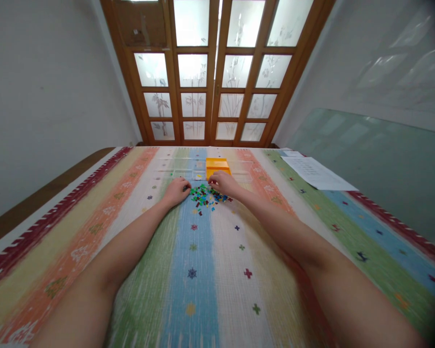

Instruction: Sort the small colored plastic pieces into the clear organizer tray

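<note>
A loose pile of small plastic pieces (pixel 203 197) in green, red, blue and yellow lies on the striped tablecloth. At the pile's left edge is my left hand (pixel 176 192), its fingers curled in; something small and dark shows by the fingertips, too small to name. My right hand (pixel 224 182) reaches over the right side of the pile, with thumb and fingers drawn together and pointing down to the left. Whatever is in that pinch cannot be made out. Just behind my right hand stands an open orange box (pixel 216 162), its front partly hidden by the fingers.
Clear plastic trays, one of them a compartment tray (pixel 183 174) with a few small pieces, flank the orange box. Printed papers (pixel 315 173) lie at the table's right edge. Beyond the tablecloth (pixel 192 295) are wooden doors with frosted panes (pixel 194 70); a glass panel (pixel 377 159) leans at right.
</note>
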